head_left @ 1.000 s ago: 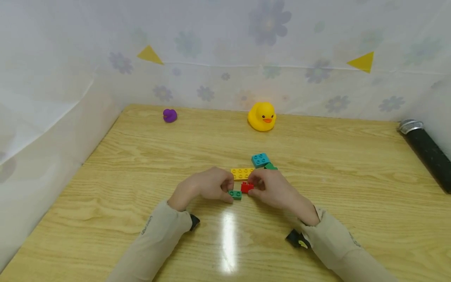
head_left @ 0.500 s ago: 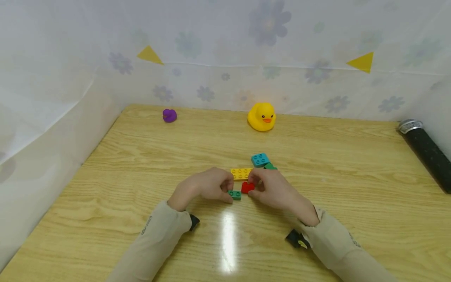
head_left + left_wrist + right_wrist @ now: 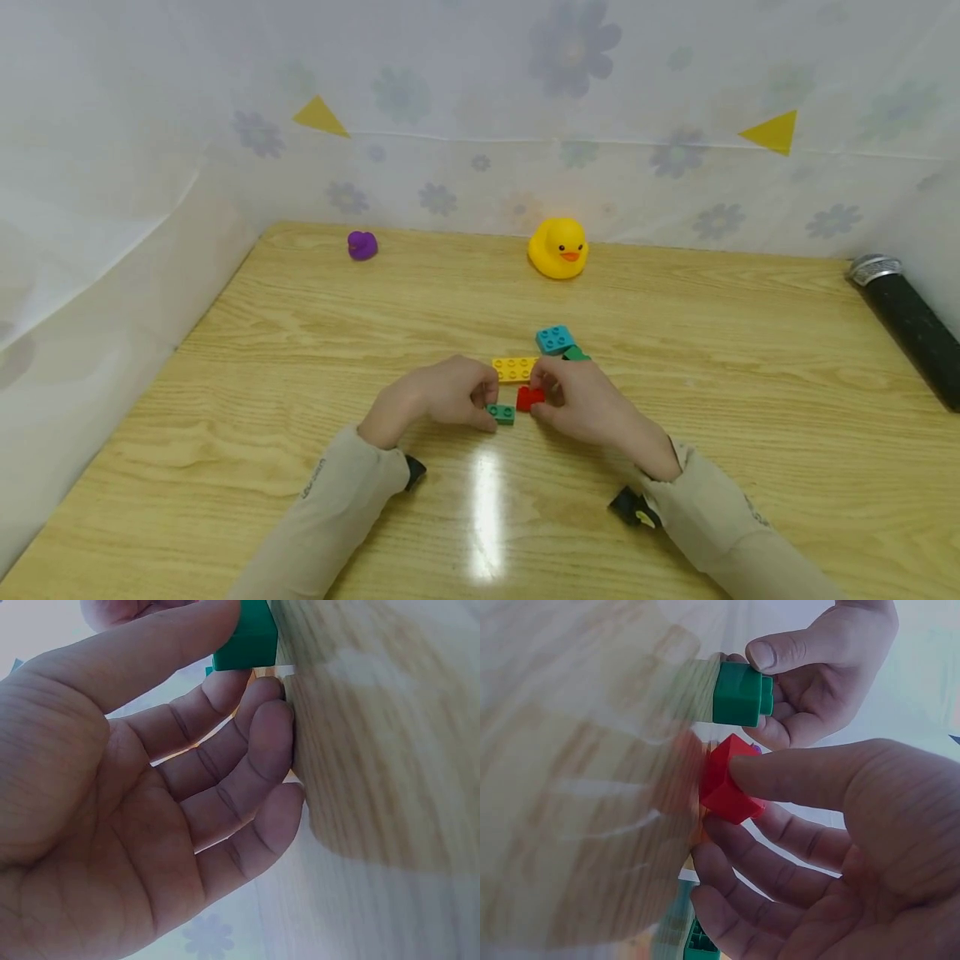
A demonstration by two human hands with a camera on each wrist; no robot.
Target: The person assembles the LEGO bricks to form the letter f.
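My left hand [image 3: 442,392] pinches a small green toy brick [image 3: 502,414] between thumb and fingers, low over the wooden table. In the left wrist view that green brick [image 3: 251,645] sits under the thumb, the other fingers curving beside the tabletop. To its right, my right hand [image 3: 585,400] pinches a red toy brick [image 3: 529,399]. The right wrist view has the red brick [image 3: 724,784] tilted, thumb on one side, a small gap from the green brick [image 3: 736,694]. Just behind both lies a yellow brick [image 3: 513,370] with two rows of studs, partly hidden by the right hand.
A blue brick [image 3: 555,339] and a darker green brick [image 3: 576,354] lie behind the right hand. Farther back stand a yellow rubber duck [image 3: 558,249] and a small purple duck [image 3: 363,246]. A microphone [image 3: 907,329] lies at the right edge of the table [image 3: 300,308].
The red brick has shifted slightly right and turned a little in my right fingers, widening its gap from the green brick. My left hand and the green brick have stayed put.
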